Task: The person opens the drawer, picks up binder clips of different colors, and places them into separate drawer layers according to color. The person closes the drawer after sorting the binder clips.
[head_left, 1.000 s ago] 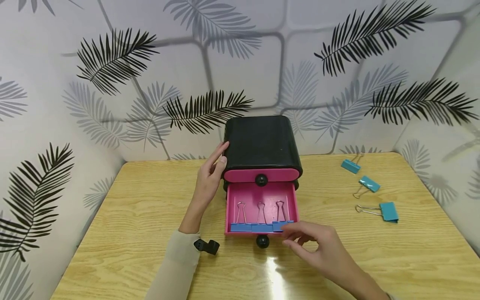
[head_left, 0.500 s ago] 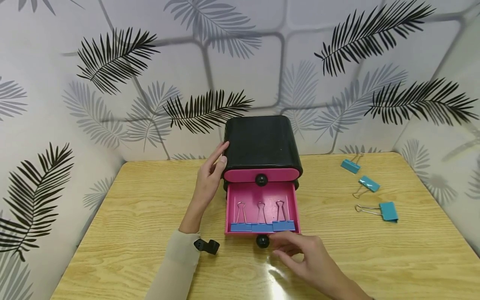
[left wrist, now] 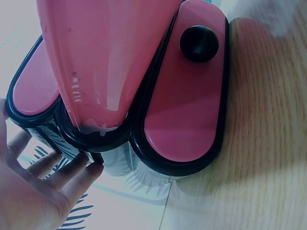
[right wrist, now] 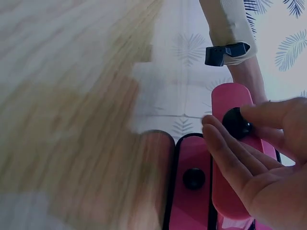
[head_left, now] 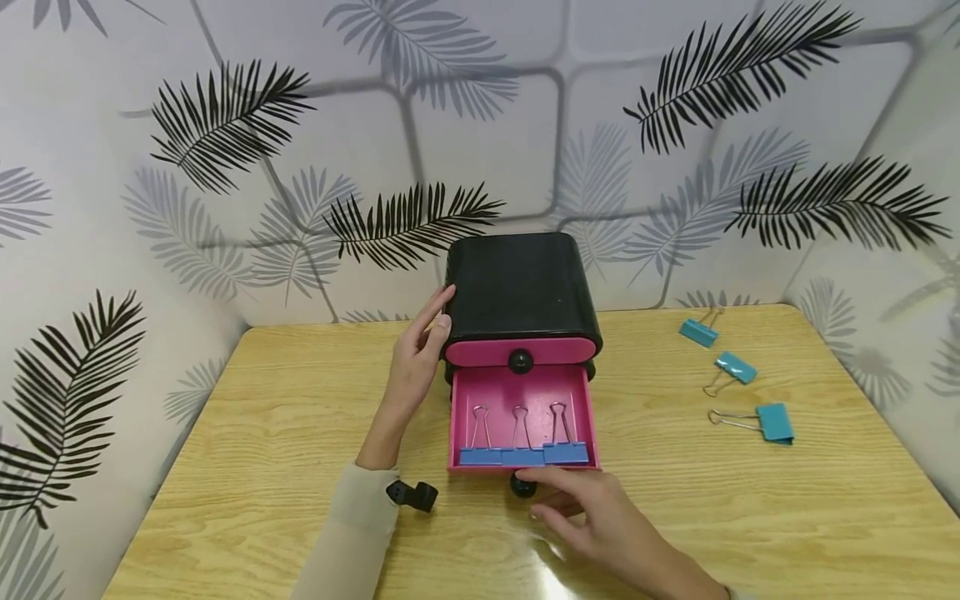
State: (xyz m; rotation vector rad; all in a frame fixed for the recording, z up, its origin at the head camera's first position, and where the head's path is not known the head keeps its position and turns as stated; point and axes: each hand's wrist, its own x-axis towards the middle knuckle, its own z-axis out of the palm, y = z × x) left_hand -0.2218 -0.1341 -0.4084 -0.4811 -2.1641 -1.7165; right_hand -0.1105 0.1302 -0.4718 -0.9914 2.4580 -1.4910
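In the head view, a black drawer cabinet [head_left: 517,283] has its pink drawer [head_left: 517,387] pulled out. Three blue binder clips [head_left: 522,457] lie in a row along the drawer's front, wire handles towards the back. My left hand [head_left: 414,358] rests against the cabinet's left side, fingers extended. At the drawer's front is my right hand [head_left: 588,508]; its index fingertip overlaps the black knob [head_left: 522,486] while the thumb stays apart below. The right wrist view shows the knob [right wrist: 237,123] between the spread fingers. A closed lower drawer [left wrist: 184,105] appears in the left wrist view.
Three teal binder clips lie on the wooden table [head_left: 300,433] to the right: a far one [head_left: 699,332], a middle one [head_left: 735,367] and a near one [head_left: 775,423]. A closed top drawer [head_left: 480,353] sits above the pulled-out one. Leaf-patterned wall covering [head_left: 480,142] stands behind.
My right hand has moved left and slightly down from the rightmost blue clip to the drawer's knob. That clip is out of its fingers. My left hand stays in place.
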